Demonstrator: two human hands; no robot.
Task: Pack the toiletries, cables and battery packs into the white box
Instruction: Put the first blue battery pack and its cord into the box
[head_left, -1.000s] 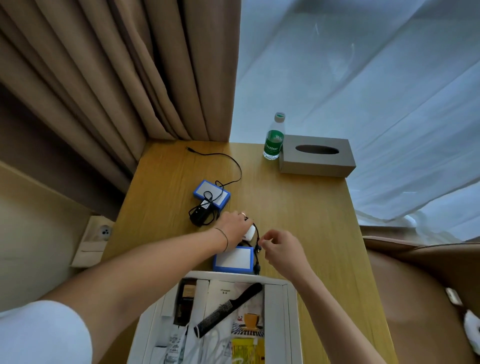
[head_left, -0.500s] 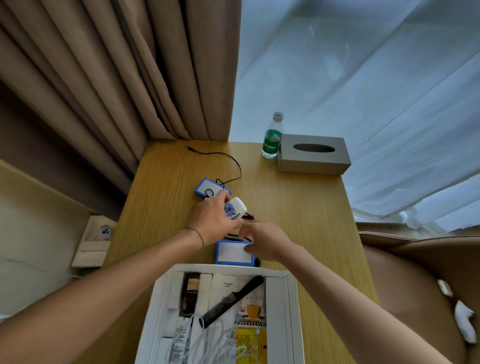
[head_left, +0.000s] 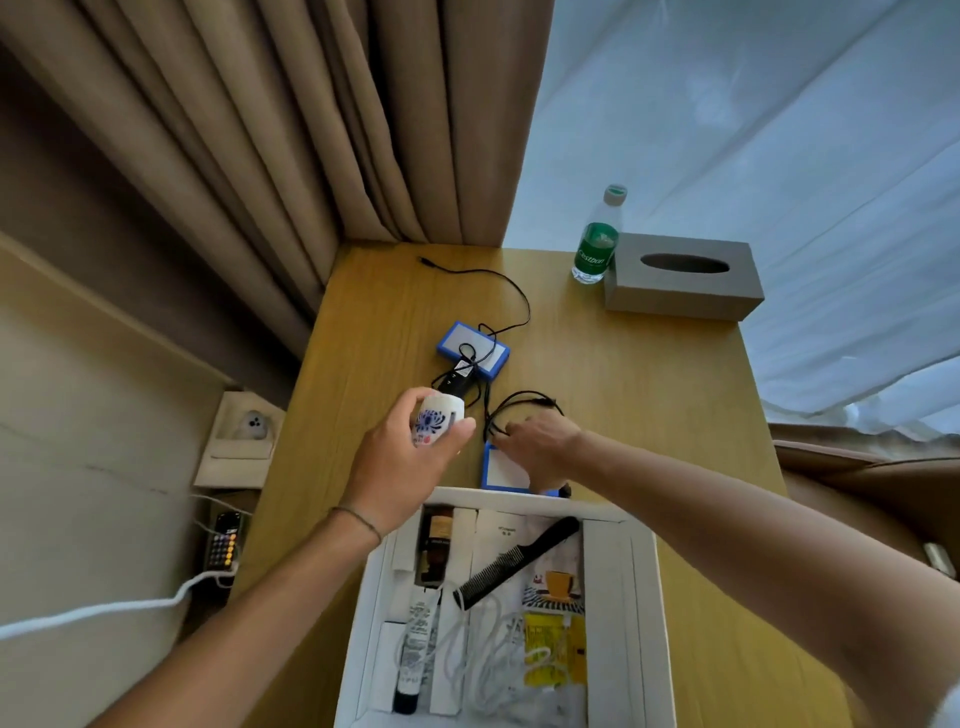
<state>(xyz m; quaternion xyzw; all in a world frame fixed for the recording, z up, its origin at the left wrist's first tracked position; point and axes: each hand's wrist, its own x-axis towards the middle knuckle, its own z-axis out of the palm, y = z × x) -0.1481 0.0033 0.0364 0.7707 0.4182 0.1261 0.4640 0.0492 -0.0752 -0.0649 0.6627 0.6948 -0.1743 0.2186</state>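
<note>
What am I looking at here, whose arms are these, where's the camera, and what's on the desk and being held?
No machine here: these are a person's two bare arms, filmed by a wide-angle camera worn on their head, looking forward and down. The left hand holds a small white jar with a blue flower. The right hand is gathering a black cable above a blue-edged battery pack. A second battery pack lies farther back on the wooden desk. Nearest is the open white box, already holding a black comb, a tube and white cable. A water bottle and tissue box stand at the far edge.
</note>
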